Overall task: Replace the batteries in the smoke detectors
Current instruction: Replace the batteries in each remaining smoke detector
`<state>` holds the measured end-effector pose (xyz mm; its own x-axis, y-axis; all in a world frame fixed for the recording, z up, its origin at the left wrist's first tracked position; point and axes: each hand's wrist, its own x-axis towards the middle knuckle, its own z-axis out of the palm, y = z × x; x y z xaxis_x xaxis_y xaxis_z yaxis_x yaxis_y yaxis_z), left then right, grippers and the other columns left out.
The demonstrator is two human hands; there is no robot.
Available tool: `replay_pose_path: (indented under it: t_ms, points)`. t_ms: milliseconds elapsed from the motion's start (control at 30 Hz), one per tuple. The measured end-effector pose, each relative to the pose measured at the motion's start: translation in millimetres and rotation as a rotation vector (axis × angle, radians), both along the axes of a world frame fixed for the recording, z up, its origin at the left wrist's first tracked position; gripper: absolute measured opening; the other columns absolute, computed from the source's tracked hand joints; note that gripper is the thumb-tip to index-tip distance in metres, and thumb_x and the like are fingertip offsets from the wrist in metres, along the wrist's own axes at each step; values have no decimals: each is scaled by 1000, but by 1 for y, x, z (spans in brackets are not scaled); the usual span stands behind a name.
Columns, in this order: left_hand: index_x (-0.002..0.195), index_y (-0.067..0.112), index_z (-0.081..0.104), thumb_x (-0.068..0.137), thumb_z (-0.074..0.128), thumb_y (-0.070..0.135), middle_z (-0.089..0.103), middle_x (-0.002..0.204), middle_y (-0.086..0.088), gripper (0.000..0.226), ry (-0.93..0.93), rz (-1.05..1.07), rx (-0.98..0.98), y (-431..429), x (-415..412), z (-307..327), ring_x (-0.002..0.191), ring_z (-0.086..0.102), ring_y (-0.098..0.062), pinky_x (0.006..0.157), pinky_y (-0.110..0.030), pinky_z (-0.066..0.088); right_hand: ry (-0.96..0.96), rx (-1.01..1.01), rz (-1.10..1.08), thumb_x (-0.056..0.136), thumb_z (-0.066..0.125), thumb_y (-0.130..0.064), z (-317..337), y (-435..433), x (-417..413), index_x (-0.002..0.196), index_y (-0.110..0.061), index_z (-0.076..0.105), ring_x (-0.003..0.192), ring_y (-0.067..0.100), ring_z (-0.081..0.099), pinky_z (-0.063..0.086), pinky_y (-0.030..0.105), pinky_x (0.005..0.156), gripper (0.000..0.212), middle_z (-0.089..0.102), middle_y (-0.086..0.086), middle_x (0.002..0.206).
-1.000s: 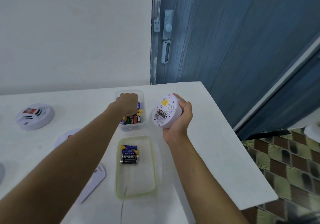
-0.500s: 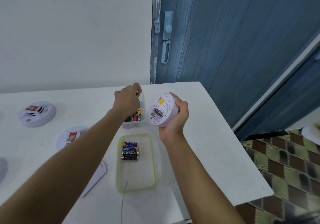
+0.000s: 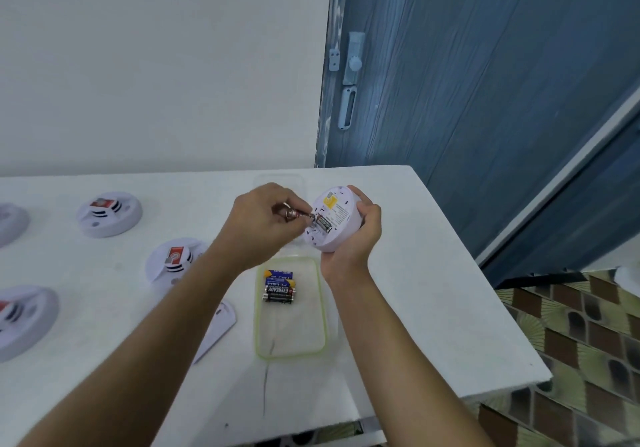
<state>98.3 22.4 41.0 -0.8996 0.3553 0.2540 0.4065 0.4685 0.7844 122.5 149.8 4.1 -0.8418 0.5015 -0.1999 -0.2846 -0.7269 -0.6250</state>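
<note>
Left hand (image 3: 258,220) pinches a battery (image 3: 294,212); right hand (image 3: 360,235) grips the smoke detector (image 3: 341,214). Match polarity and press the spring end in first.

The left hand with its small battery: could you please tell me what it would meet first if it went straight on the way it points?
Probably the back of the round white smoke detector, at the open bay beside the black cylindrical battery already seated; depth is unclear.

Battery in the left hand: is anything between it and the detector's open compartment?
Nothing visible. The left hand pinches the battery, its tip at the open compartment of the smoke detector gripped by the right hand. A black battery already lies in one slot; the slot beside it looks free.
</note>
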Motion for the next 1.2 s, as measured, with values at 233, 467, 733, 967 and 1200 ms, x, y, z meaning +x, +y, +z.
replay_pose_path:
  t_ms: [233, 467, 733, 967, 1200]
  points:
    - [90, 23, 76, 76, 79, 13, 70, 83, 14, 18, 49, 0, -33, -17, 27, -6, 75, 63, 0, 72, -13, 49, 16, 30, 9, 80, 46, -30, 2, -24, 4, 108, -14, 62, 93, 32, 59, 52, 30, 63, 36, 61, 11, 102]
    - [88, 24, 76, 80, 78, 10, 75, 87, 11, 16, -169, 30, 190, -33, 46, -4, 77, 71, 0, 73, -8, 50, 56, 31, 44, 75, 46, -30, 6, -40, 9, 108, -12, 61, 81, 28, 64, 54, 29, 58, 40, 64, 10, 96]
    - [82, 4, 76, 72, 79, -3, 76, 80, -6, 12, -435, 52, 522, -50, 50, -7, 77, 71, -11, 69, -16, 53, 104, 38, 122, 70, 47, -30, 2, -58, 11, 100, -16, 65, 99, 35, 60, 48, 41, 79, 37, 61, 14, 110]
    - [73, 2, 73, 73, 77, -7, 73, 76, -9, 10, -633, 86, 591, -59, 51, -6, 70, 67, -12, 65, -18, 54, 137, 9, 153, 69, 50, -29, -2, -71, 8, 94, -18, 70, 109, 43, 55, 46, 50, 88, 34, 60, 15, 111]
    - [63, 7, 59, 72, 78, -1, 61, 60, -2, 23, -791, 119, 597, -68, 47, -14, 52, 52, -8, 52, -17, 44, 159, 15, 197, 70, 46, -30, 2, -79, 15, 99, -15, 65, 100, 34, 56, 50, 33, 70, 37, 62, 12, 108]
